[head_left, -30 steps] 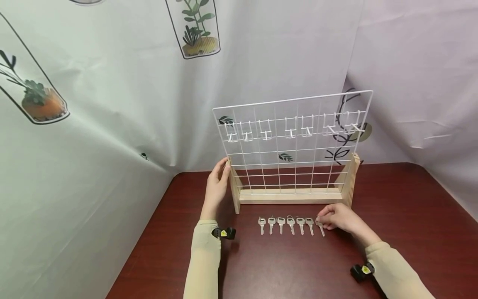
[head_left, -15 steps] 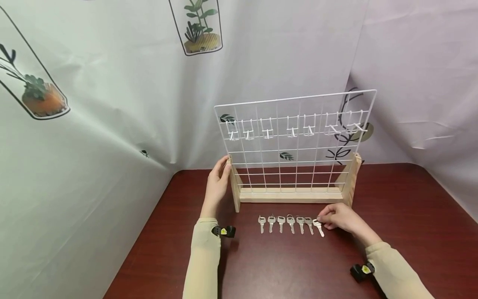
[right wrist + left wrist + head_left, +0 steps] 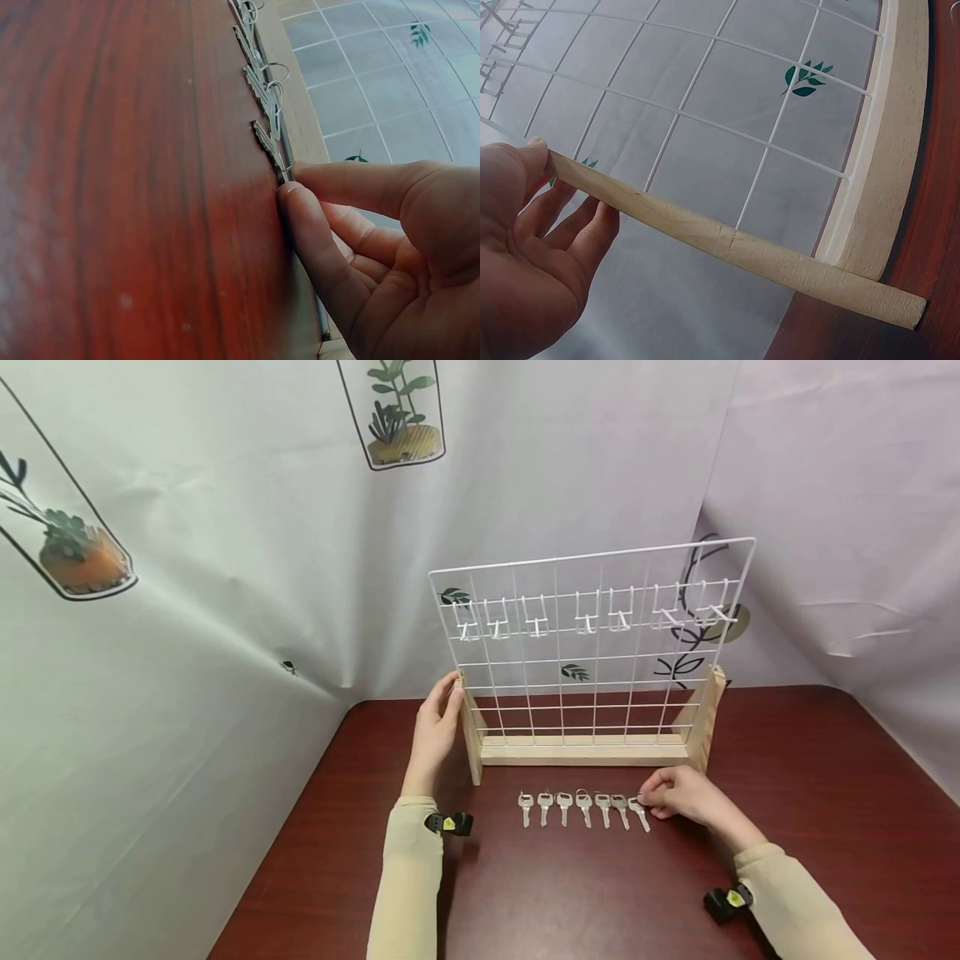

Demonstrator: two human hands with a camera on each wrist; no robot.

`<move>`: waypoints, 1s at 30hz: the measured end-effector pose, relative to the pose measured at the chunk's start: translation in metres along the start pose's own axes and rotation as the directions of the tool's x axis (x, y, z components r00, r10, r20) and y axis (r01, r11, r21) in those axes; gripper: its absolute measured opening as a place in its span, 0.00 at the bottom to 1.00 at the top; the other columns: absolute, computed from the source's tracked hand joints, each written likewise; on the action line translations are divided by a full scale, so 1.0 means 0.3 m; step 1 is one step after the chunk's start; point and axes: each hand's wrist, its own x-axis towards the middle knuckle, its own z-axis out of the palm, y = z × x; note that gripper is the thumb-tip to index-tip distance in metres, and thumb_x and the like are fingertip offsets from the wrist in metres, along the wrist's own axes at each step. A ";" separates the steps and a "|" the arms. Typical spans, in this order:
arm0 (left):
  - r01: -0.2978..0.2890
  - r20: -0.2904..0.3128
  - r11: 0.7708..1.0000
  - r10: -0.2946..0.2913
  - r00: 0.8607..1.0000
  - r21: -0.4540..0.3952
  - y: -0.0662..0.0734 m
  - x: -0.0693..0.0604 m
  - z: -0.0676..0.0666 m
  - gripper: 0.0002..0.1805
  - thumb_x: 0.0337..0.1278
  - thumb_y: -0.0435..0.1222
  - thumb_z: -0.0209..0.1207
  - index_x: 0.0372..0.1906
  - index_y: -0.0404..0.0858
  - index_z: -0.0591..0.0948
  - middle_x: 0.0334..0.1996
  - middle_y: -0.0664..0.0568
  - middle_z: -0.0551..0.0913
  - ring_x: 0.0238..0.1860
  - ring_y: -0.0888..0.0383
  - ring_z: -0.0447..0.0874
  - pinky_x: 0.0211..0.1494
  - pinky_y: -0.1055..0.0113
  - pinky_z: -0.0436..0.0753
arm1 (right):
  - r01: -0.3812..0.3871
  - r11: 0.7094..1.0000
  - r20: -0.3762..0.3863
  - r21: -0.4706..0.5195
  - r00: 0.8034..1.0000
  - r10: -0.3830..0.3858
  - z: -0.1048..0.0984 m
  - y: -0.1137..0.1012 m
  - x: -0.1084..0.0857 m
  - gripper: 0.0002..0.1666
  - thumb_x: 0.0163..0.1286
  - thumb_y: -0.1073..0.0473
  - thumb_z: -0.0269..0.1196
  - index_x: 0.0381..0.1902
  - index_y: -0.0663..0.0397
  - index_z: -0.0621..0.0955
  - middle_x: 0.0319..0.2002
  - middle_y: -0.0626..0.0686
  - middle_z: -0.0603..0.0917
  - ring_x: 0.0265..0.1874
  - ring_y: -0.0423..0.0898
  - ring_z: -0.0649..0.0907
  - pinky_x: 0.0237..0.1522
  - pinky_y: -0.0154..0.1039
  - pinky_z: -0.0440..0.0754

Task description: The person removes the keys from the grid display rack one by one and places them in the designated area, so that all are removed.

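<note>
My left hand point(image 3: 437, 731) grips the top of the left wooden post point(image 3: 735, 244) of a white wire grid rack point(image 3: 592, 660). In the left wrist view, its thumb lies on one side of the post and the fingers on the other. A row of several silver keys point(image 3: 584, 808) lies on the table in front of the rack. With thumb and forefinger, my right hand point(image 3: 681, 795) pinches the head end of the rightmost key point(image 3: 268, 146). That key slants, its blade pointing toward the front right, and the fingertips hide its ring.
White wire hooks point(image 3: 537, 625) hang in a row along the upper grid. A wooden base bar point(image 3: 585, 752) joins the posts, with the right post point(image 3: 707, 718) close behind my right hand. Patterned pale cloth point(image 3: 225, 693) surrounds the dark red table point(image 3: 555, 893).
My right hand has turned the rightmost key slightly and shifted its head, so its flat face shows more clearly. My left hand keeps its hold on the post.
</note>
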 end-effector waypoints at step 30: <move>-0.015 0.013 1.000 0.015 1.000 -0.009 0.023 -0.006 -0.003 0.23 0.76 0.37 0.54 0.69 0.31 0.73 0.65 0.40 0.77 0.66 0.47 0.75 0.68 0.52 0.73 | -0.017 0.999 -0.050 0.034 0.999 0.018 -0.005 -0.005 -0.005 0.07 0.62 0.72 0.67 0.29 0.69 0.77 0.22 0.52 0.83 0.20 0.40 0.82 0.25 0.36 0.86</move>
